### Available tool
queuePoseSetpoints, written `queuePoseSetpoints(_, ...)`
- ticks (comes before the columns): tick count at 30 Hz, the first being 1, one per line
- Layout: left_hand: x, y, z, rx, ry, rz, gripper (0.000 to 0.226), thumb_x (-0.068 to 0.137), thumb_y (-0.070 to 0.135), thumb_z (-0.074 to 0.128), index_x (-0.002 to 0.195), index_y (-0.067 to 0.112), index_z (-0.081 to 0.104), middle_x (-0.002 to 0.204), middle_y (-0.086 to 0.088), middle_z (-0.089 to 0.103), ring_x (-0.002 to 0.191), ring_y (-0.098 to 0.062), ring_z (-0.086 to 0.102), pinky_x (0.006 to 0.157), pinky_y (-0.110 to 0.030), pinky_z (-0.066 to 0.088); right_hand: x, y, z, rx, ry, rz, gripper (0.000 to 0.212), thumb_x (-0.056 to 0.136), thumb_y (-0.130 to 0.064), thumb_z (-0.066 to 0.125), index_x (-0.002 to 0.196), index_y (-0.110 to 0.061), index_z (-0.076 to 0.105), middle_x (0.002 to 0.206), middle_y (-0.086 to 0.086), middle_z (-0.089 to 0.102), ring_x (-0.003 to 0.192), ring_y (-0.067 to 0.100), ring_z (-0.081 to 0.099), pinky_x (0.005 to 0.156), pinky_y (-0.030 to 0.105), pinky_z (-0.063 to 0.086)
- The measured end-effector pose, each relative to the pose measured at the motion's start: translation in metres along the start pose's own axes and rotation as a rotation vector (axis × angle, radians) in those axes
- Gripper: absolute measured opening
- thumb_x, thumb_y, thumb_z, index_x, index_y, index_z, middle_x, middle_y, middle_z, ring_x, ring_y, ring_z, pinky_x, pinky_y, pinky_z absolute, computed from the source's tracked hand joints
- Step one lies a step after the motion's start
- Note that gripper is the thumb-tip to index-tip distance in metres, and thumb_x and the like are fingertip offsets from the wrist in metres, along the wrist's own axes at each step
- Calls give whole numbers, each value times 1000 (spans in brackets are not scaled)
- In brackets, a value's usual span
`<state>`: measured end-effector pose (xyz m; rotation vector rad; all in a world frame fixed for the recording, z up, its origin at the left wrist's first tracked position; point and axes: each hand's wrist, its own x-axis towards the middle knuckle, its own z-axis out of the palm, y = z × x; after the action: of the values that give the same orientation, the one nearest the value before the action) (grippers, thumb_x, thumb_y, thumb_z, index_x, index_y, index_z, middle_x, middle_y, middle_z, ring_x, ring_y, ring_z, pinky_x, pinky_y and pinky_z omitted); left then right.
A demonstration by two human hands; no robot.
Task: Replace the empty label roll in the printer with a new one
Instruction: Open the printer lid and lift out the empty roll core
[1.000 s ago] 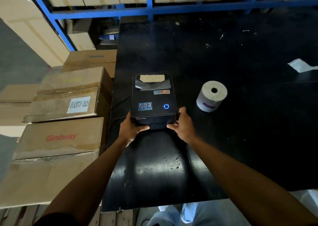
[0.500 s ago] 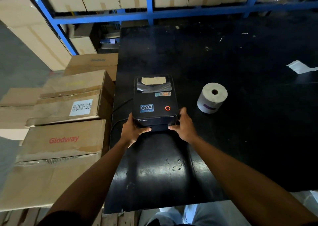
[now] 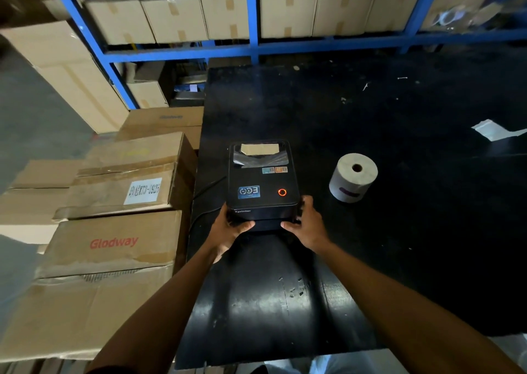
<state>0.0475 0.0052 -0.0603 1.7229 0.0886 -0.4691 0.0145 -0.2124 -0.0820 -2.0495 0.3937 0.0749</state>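
Both hands clasp the printer (image 3: 263, 184): left hand (image 3: 228, 231) and right hand (image 3: 309, 226) curled round its near corners; lid shut, so opening seems the step in hand; next calls for releasing it; new roll (image 3: 353, 177) stands beyond the right hand.

Both forearms are bare from the wrists back to the lower edge of the view, with no sleeve, watch, band or ring showing on either. The left hand (image 3: 231, 229), at about 7 o'clock from the centre of the view, and the right hand (image 3: 308, 226), at about 5 o'clock, are ungloved. At 6 o'clock, between the two arms, a strip of pale, light-coloured legwear (image 3: 328, 365) shows, creased and partly in shadow
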Motion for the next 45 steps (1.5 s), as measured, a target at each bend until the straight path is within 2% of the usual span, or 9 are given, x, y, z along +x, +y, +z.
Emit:
queuePoseSetpoints(5, -4, 0, 3, -43, -6, -11, 73, 85, -1, 71, 146, 17, 36, 124, 5, 54, 117, -13, 51, 81, -12, 47, -7, -1, -3, 8, -51, -69, 100, 77, -27, 79, 151, -34, 11, 153, 5, 37, 134, 25, 47, 105, 47, 47)
queuePoseSetpoints(10, 1, -1, 7, -118, 28, -70, 74, 83, -7, 70, 144, 17, 35, 128, -1, 56, 122, -18, 51, 86, -19, 45, -10, -7, -2, -32, -21, -154, 96, 82, -45, 68, 153, -33, 5, 161, 1, 18, 147, 20, 25, 116, 47, 33)
queuePoseSetpoints(14, 12, 4, 4, -131, 13, -146, 89, 76, -12, 71, 146, 24, 32, 132, -5, 57, 123, -24, 50, 97, -34, 42, -12, -7, 3, -31, 12, -170, 89, 88, -41, 64, 155, -22, 8, 163, 4, 12, 150, 18, 13, 120, 42, 23)
queuePoseSetpoints(21, 17, 2, 5, -201, -9, -190, 94, 71, -19, 63, 143, 34, 35, 129, -3, 58, 125, -29, 48, 109, -44, 39, -8, -3, 14, 26, 72, -160, 92, 80, -68, 57, 152, -29, 17, 152, -1, 38, 142, 18, 34, 113, 49, 35)
queuePoseSetpoints(27, 21, 3, 4, -278, 16, -217, 95, 62, -21, 61, 130, 42, 41, 129, -7, 58, 125, -33, 48, 108, -50, 42, -14, -8, 12, -45, 158, -181, 88, 80, -66, 51, 152, -26, 19, 157, -1, 32, 149, 21, 19, 118, 53, 22)
queuePoseSetpoints(31, 22, 8, 4, -287, 15, -221, 101, 65, -23, 61, 140, 39, 35, 132, -6, 55, 123, -33, 48, 106, -51, 44, -9, -26, 11, 25, 244, -182, 86, 78, -70, 50, 150, -30, 25, 153, 0, 40, 144, 19, 32, 114, 54, 29)
queuePoseSetpoints(36, 20, 15, 3, -194, 11, -226, 114, 64, -20, 64, 151, 38, 19, 140, -5, 49, 129, -32, 44, 111, -50, 38, 11, -65, -1, 164, 328, -150, 77, 75, -68, 59, 141, -32, 43, 142, -2, 49, 133, 17, 45, 110, 48, 38)
queuePoseSetpoints(41, 15, 34, 4, -25, -67, -242, 120, 76, -20, 59, 153, 47, -3, 155, -4, 37, 140, -28, 34, 114, -43, 29, 40, -115, -23, 430, 285, -68, 67, 75, -54, 74, 130, -21, 54, 131, 1, 47, 112, 13, 54, 92, 23, 44)
queuePoseSetpoints(45, 15, 48, 3, 13, -52, -267, 120, 77, -24, 60, 154, 42, -5, 159, -11, 31, 139, -33, 37, 102, -39, 40, 58, -140, -35, 475, 234, 10, 62, 79, -59, 66, 128, -22, 54, 131, 1, 44, 110, 16, 54, 93, 29, 46)
